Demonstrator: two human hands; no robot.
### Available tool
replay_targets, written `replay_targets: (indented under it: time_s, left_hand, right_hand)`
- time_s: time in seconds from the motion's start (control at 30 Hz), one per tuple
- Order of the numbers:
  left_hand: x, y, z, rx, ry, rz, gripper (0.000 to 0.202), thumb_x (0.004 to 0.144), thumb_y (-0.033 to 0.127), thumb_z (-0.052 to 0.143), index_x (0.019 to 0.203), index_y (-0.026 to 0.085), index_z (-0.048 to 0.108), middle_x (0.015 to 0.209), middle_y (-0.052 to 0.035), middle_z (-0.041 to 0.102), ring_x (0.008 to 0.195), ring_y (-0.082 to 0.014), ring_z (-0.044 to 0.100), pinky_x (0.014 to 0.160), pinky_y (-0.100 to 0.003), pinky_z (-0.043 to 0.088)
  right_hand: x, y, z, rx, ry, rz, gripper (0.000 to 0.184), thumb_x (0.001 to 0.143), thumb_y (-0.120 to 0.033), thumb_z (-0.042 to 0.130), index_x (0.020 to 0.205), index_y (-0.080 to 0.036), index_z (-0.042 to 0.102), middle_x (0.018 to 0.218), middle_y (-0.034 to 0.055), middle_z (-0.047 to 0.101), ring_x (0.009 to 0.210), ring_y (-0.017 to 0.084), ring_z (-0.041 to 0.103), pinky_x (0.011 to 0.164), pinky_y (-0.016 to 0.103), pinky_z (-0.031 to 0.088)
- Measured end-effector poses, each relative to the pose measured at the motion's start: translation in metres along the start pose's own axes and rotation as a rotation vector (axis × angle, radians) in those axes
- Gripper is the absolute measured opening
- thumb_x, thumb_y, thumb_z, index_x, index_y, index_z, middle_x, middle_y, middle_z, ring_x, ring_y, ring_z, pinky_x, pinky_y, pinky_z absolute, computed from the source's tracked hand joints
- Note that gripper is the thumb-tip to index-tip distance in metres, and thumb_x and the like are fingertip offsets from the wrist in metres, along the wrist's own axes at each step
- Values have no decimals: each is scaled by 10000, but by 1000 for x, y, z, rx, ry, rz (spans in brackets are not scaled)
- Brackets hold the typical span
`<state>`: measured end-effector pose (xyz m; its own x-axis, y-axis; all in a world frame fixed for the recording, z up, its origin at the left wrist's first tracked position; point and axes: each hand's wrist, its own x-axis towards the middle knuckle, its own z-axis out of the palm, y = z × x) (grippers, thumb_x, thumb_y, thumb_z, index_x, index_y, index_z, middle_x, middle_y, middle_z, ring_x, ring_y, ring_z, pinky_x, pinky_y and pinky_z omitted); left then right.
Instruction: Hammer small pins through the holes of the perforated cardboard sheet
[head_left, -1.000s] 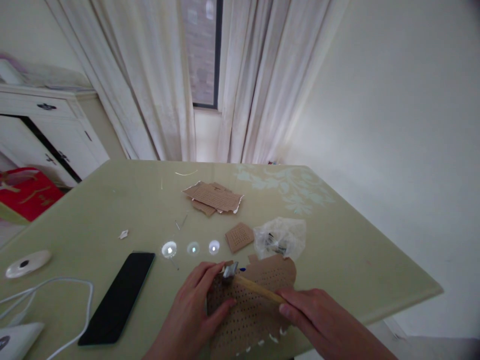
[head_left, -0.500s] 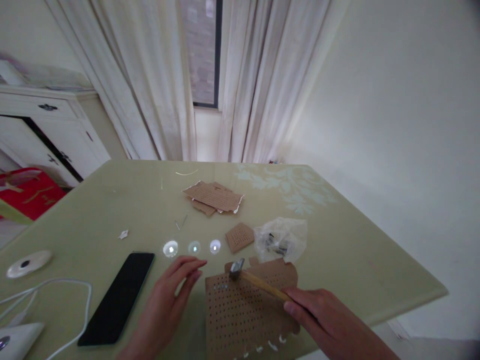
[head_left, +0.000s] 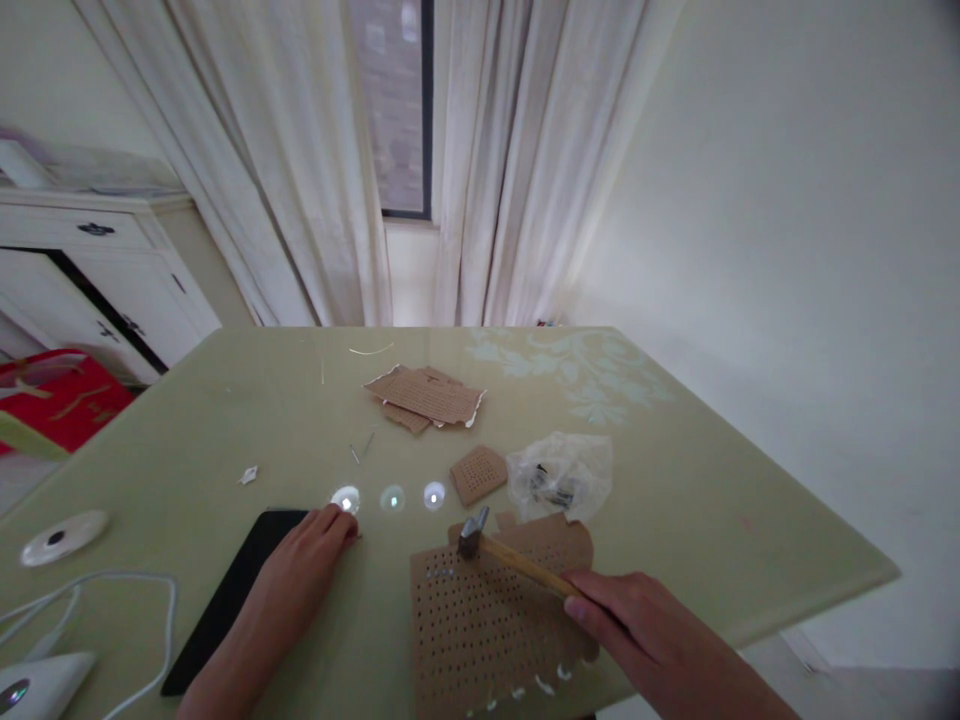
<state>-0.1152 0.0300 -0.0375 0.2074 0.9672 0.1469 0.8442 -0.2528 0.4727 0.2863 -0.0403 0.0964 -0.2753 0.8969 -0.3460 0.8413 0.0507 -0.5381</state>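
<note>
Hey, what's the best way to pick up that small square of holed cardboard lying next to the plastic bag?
I'd pinch the small cardboard square by its left edge, coming from the far left. It lies flat on the table, so a fingertip must lift an edge first; the plastic bag crowds its right side and the hammer head sits just in front.

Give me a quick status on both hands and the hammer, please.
Right hand grips hammer, head over far edge of board. Left hand open on table, beside phone. Bag just past board.
</note>
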Motion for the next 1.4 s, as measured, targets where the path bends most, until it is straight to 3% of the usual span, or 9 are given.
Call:
replay_targets:
  time_s: [0.1,0.2,0.3,0.43,0.67,1.17,1.4]
  left_hand:
    - [-1,21,-2,-152,80,-60,232,981,341,538,904,240,733,933,-73,784,885,-275,746,831,-381,590]
    - [-5,58,-6,-500,175,-138,252,977,466,640,1044,242,734,964,-48,810,879,-240,789,807,-326,629]
    - [-8,96,-8,-728,137,-122,223,959,447,695,1029,244,757,942,-30,823,861,-213,804,786,-276,643]
    - [-8,124,-3,-748,59,-88,205,996,413,654,937,248,761,888,-19,811,858,-199,787,740,-244,622]
    - [-10,126,12,-616,80,-76,198,994,396,644,914,251,753,819,-1,784,771,-192,743,689,-250,590]
    - [-11,130,19,-504,166,49,122,1001,308,661,952,276,768,856,9,806,749,-188,755,735,-267,621]
    - [-10,127,26,-436,252,188,134,1045,338,651,1017,292,774,903,8,818,793,-186,770,742,-265,619]
  right_hand:
    - [0,0,0,0,-4,10,475,1120,-514,356,968,-251,722,967,76,788,979,296,726,896,409,509]
    - [-1,3,1,10,13,9,474,1113,-521,359,955,-255,717,975,77,794,982,297,730,903,410,506]
    - [-1,6,2,13,32,-3,476,1114,-528,364,949,-258,719,973,74,796,971,291,730,880,394,510]
    - [1,6,3,19,31,-22,459,1124,-523,387,948,-259,719,944,51,789,956,273,726,864,371,502]
    - [2,6,5,19,35,-30,482,1134,-542,384,944,-259,725,919,43,775,925,261,719,836,365,499]
    - [1,7,7,14,48,-30,480,1135,-540,384,941,-262,724,943,51,796,937,265,734,848,364,505]
    - [-12,2,-12,43,125,-55,527,1115,-622,369,1041,-287,770,1052,67,828,1020,288,754,877,368,549]
